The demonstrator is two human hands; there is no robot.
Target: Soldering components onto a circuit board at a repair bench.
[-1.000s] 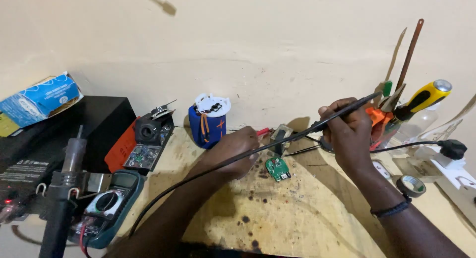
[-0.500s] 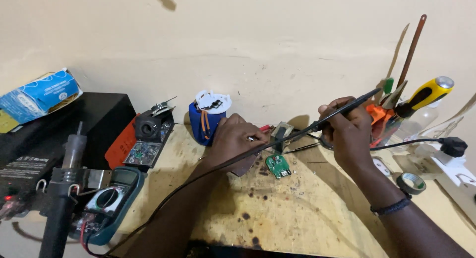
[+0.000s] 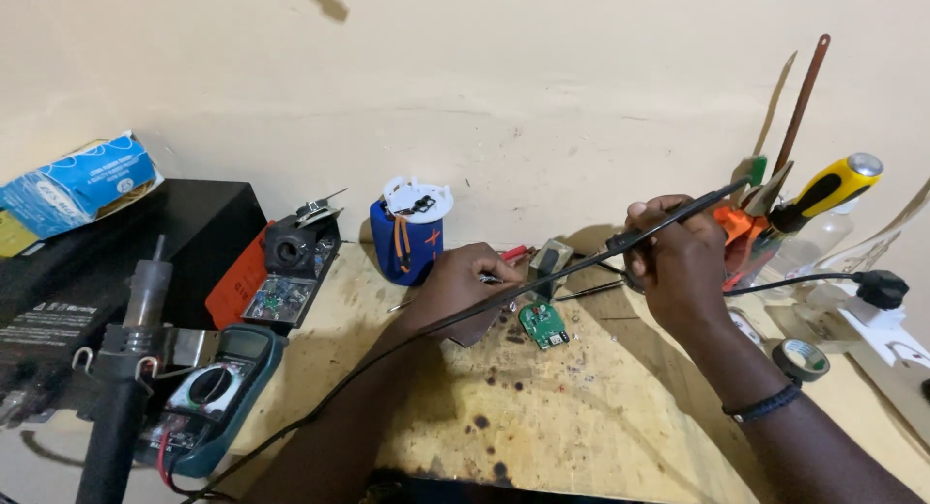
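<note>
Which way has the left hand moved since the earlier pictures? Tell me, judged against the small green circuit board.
Yes. The left hand has drawn back leftward, off the small green circuit board and nearer the blue cylindrical speaker. The board has hardly shifted.

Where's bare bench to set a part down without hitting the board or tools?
Best patch: stained wood in front of the green circuit board, between the two forearms. A smaller strip lies between the multimeter and the left hand. Crowded: right edge around the tape roll, plug and yellow-handled screwdriver; back edge by the blue speaker; left side's black boxes.
</note>
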